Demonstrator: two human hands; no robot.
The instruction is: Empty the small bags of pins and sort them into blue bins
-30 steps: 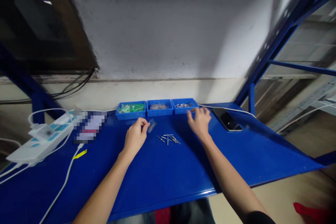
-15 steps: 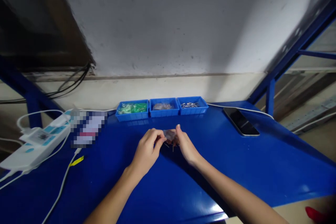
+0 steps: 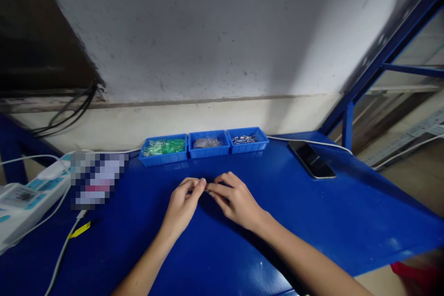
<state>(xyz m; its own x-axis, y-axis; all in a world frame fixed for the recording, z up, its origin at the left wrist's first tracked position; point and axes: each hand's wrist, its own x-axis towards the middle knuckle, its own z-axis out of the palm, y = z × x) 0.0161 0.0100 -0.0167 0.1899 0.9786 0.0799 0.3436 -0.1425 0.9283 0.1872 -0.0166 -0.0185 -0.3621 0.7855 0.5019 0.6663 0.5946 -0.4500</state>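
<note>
Both hands meet over the middle of the glossy blue metal tabletop [image 3: 312, 222], the left hand [image 3: 182, 206] and right hand [image 3: 236, 201] pinching fingertips together on something too small and hidden to identify. Its long axis and pointing cannot be told. Three small blue plastic bins [image 3: 204, 150] stand in a row beyond the hands.

Head-worn camera, looking forward and down, close over blue table [image 3: 347, 222], facing wall [image 3: 215, 32]

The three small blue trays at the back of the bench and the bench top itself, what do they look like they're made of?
The three blue trays look like moulded plastic: thin walls, even matte blue colour, rounded rims. The bench top looks like painted sheet metal, with a glossy blue coat giving soft highlights and an edge that appears folded; the paint hides the base, so metal is a likely guess.
</note>
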